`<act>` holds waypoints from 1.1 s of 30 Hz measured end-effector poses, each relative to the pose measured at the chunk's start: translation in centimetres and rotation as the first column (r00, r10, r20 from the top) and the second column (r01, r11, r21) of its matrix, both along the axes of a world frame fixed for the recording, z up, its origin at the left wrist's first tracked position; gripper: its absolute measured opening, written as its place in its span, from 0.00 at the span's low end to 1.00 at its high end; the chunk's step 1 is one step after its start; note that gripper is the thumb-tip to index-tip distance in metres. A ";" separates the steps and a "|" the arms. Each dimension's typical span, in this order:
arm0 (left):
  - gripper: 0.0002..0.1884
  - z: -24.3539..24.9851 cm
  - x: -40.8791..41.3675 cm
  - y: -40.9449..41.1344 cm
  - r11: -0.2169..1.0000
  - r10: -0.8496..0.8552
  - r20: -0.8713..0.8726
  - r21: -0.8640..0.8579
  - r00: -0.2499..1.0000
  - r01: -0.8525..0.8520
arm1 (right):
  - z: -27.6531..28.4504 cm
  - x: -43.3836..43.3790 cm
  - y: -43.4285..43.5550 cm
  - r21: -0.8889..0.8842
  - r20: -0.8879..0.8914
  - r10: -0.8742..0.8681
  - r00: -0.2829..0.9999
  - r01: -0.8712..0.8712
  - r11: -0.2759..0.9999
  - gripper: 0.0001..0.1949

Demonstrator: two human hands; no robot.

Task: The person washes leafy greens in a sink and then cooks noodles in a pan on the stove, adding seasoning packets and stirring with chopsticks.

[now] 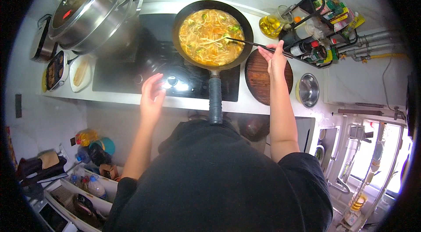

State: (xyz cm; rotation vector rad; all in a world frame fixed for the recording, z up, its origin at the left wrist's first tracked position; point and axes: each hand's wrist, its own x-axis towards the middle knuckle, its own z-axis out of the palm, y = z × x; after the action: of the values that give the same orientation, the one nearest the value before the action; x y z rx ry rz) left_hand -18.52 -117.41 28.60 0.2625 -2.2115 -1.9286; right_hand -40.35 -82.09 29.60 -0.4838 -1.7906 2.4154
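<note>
My right hand (275, 56) holds a pair of dark chopsticks (251, 44), their tips down among the noodles (210, 39) in the wok (176, 23). Broth with bits of broccoli (234, 28) surrounds the noodles. The wok sits on the right part of a black glass cooktop (131, 77), its ribbed black handle (215, 100) pointing toward me past the counter's front edge. Off to the left, my left hand (153, 93) hovers over the cooktop's front edge near a control knob (171, 81). Its fingers are slightly bent and hold nothing.
A large lidded steel steamer (95, 21) stands at the back left. A round wooden board (260, 77) lies right of the wok, beside a steel bowl (308, 90). An oil jug (271, 25) and a black rack (317, 14) of bottles and packets line the right wall.
</note>
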 end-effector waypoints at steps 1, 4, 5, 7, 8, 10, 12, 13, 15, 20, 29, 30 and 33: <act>0.25 -0.1 0.0 0.1 1.000 -0.004 0.005 -0.011 1.000 0.004 | 0.0 0.1 0.7 0.013 -0.002 -0.050 0.999 0.050 0.999 0.26; 0.26 -0.2 -0.2 0.4 1.000 -0.015 0.021 -0.016 1.000 0.015 | -0.1 0.3 1.7 0.085 -0.116 -0.096 0.989 0.107 0.991 0.25; 0.26 -0.2 -0.3 0.6 1.000 -0.019 0.024 -0.016 1.000 0.019 | -0.1 0.3 1.8 0.121 -0.136 -0.103 0.985 0.120 0.985 0.24; 0.25 0.0 -0.5 0.8 0.999 -0.031 0.014 -0.024 0.999 0.031 | 0.3 0.5 0.9 0.188 -0.174 -0.113 0.978 0.146 0.971 0.23; 0.25 0.0 -0.7 0.9 0.999 -0.035 0.010 -0.016 0.999 0.035 | 0.4 0.6 0.5 0.235 -0.213 -0.089 0.973 0.139 0.962 0.23; 0.25 0.0 -0.8 1.2 0.999 -0.044 0.003 -0.011 0.999 0.044 | 0.1 0.9 -0.1 0.332 -0.242 -0.029 0.970 0.111 0.937 0.21; 0.25 0.0 -1.0 1.3 0.998 -0.057 -0.007 -0.020 0.998 0.056 | -0.5 1.0 -0.2 0.409 -0.259 0.027 0.966 0.084 0.909 0.21; 0.25 0.0 -1.0 1.4 0.998 -0.061 -0.013 -0.026 0.998 0.061 | -0.6 1.1 -0.2 0.449 -0.255 0.052 0.966 0.070 0.891 0.20; 0.25 -0.1 -1.0 1.5 0.998 -0.055 0.000 -0.028 0.998 0.055 | -0.2 1.2 -0.5 0.499 -0.230 0.108 0.967 0.022 0.867 0.20; 0.25 0.0 -0.9 1.7 0.999 -0.051 0.007 -0.016 0.999 0.051 | 2.1 1.5 -0.8 0.544 -0.218 0.185 0.958 -0.039 0.838 0.18; 0.25 0.0 -0.9 2.1 0.997 -0.071 0.006 0.009 0.997 0.071 | -4.0 -0.7 -5.3 0.546 -0.237 0.382 0.893 -0.203 0.813 0.11; 0.25 0.0 -0.9 2.0 0.998 -0.059 0.006 0.003 0.998 0.059 | -3.5 -0.6 -6.0 0.528 -0.200 0.438 0.876 -0.280 0.802 0.11; 0.25 0.2 -0.7 1.5 0.999 -0.033 0.006 -0.015 0.999 0.033 | -0.8 -0.9 -6.8 0.358 -0.064 0.447 0.892 -0.398 0.845 0.16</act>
State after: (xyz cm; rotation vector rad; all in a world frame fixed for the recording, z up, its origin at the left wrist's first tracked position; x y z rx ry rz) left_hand -19.19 -115.91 28.80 0.2308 -2.2467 -1.9288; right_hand -41.22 -88.93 28.79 0.1408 -2.3798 2.2232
